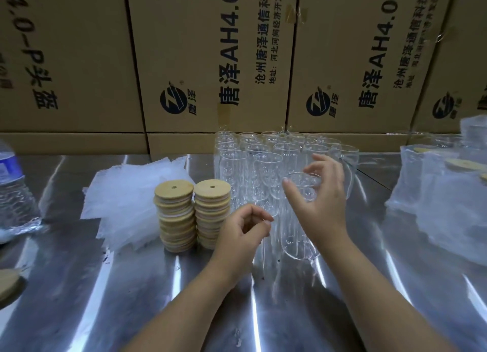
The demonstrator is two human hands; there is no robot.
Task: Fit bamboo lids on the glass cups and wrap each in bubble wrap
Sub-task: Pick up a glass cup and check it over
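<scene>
Glass cup (297, 235) in front of cup cluster (263, 151): right hand (322, 201) grips its rim; left hand (243, 229) curled, contents unclear. Risk: slick glass slips, knocks cluster.

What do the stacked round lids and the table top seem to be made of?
The stacked lids look like matte bamboo or wood: pale tan, unglossy. The table top looks like polished metal, probably steel: grey with bright streaked reflections.
</scene>
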